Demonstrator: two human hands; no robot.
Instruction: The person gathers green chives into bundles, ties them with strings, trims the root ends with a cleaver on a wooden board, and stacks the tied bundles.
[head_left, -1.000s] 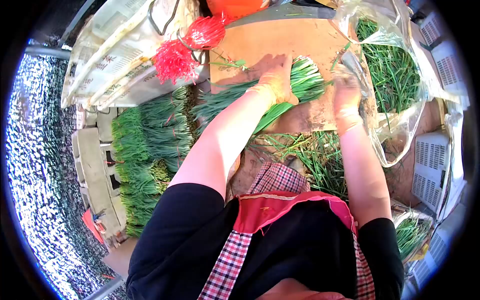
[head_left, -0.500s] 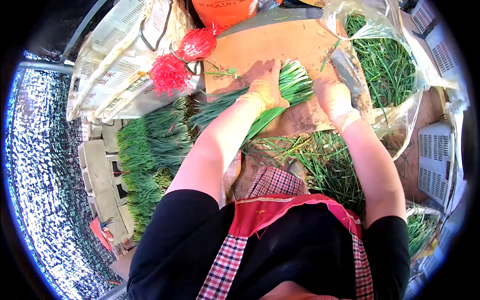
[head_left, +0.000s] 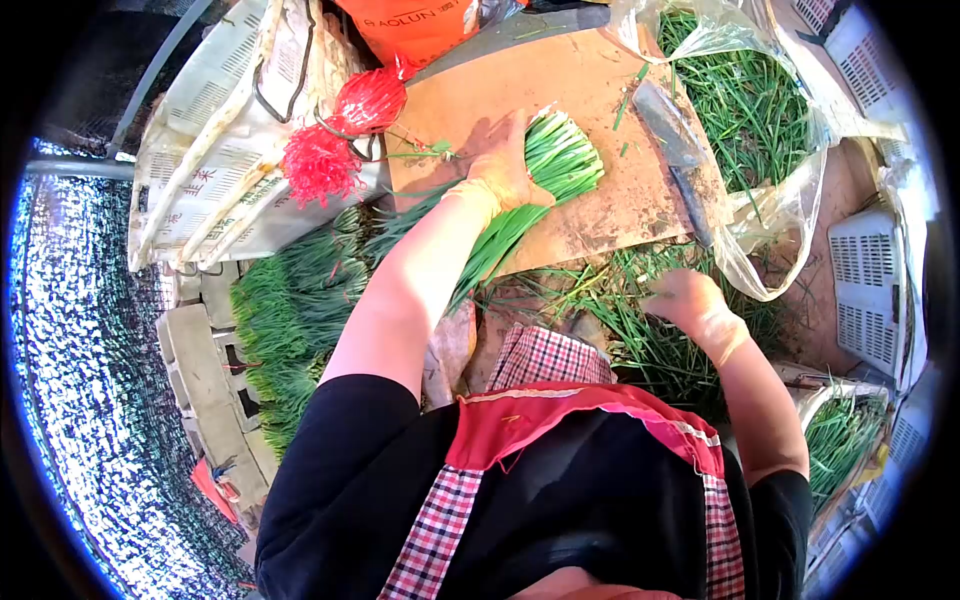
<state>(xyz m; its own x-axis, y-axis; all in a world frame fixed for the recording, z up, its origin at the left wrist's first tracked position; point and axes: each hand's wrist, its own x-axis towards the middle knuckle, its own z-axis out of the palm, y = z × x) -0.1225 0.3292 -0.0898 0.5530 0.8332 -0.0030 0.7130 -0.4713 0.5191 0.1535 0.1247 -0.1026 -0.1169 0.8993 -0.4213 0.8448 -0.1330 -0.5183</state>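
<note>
A thick bunch of green stalks with pale cut ends lies slantwise on the brown board. My left hand is wrapped over the bunch, thumb on the near side. My right hand hangs over loose green leaves below the board's near edge; motion blurs its fingers, and what they hold, if anything, cannot be made out. A wide-bladed knife with a dark handle rests on the board's right side, apart from both hands.
Tied green bundles lie in rows at the left, beside grey blocks. Red string hangs by a white crate. A plastic-lined container of greens stands at the right. An orange bag is at the top.
My right hand has moved from the knife, down off the board to the loose leaves. My left hand still holds the bunch. The view has shifted somewhat.
</note>
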